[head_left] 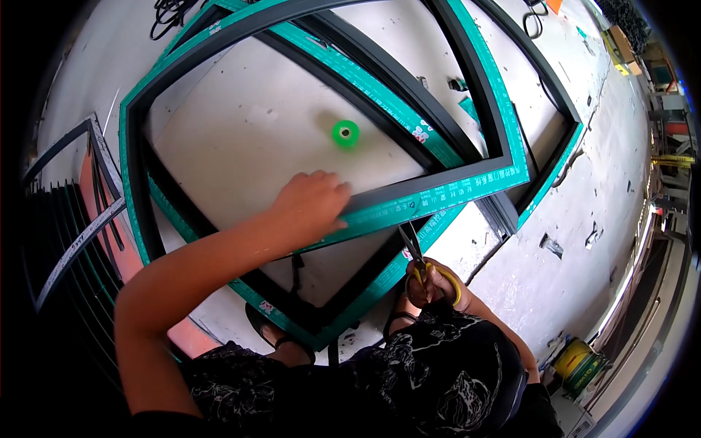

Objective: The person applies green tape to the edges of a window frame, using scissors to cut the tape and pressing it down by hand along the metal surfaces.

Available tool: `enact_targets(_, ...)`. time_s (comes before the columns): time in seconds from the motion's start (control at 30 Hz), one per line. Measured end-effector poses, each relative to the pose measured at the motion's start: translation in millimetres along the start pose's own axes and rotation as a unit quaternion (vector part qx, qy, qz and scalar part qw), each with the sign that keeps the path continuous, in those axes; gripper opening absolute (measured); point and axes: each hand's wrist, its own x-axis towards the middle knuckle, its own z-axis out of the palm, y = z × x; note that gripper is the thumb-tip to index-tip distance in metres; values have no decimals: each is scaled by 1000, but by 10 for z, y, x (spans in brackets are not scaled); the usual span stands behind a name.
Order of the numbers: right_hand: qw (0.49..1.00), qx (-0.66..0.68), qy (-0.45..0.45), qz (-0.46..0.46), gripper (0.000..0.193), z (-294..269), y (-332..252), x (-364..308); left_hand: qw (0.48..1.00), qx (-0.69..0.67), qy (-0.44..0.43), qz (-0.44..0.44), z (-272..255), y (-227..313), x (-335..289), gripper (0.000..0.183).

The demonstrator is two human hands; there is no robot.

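A dark grey window frame [431,201] with green printed film on its sides is tilted up in front of me. My left hand [310,208] reaches across and is closed over its near bar, the fingers bent over the inner edge. Low on the right, my right hand [437,285] grips scissors [415,248] with yellow handles. Their blades point up toward the underside of the bar and look slightly apart. A second film-covered frame [372,285] lies beneath the first one, close to my feet.
Inside the frame opening, a small bright green roll [345,133] sits on the pale floor. Another green-edged frame [551,175] extends to the right. At left stand a narrow grey frame [80,241] and dark strips. A yellow-green spool [577,365] is at lower right.
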Motion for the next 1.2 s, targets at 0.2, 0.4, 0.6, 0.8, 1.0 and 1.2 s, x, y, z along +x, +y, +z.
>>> enact_targets(0.2,999,33,6,43,53,-29,-65,-8,988,-136,49,-46,321,245,221,63)
enact_targets(0.4,990,118,-17,77,53,-99,37,-4,976,-172,113,-75,590,288,296,62)
enact_targets(0.6,972,218,-2,90,52,-58,4,81,965,-204,149,-70,632,303,296,60)
enact_targets(0.8,980,173,-15,96,54,-53,-23,26,960,-215,161,-75,654,290,287,59)
enact_targets(1.0,988,125,-8,89,55,-107,-14,2,948,-261,181,-30,782,107,321,45)
enact_targets(1.2,986,133,21,100,54,-73,-83,-15,920,-364,147,-9,790,-175,372,32)
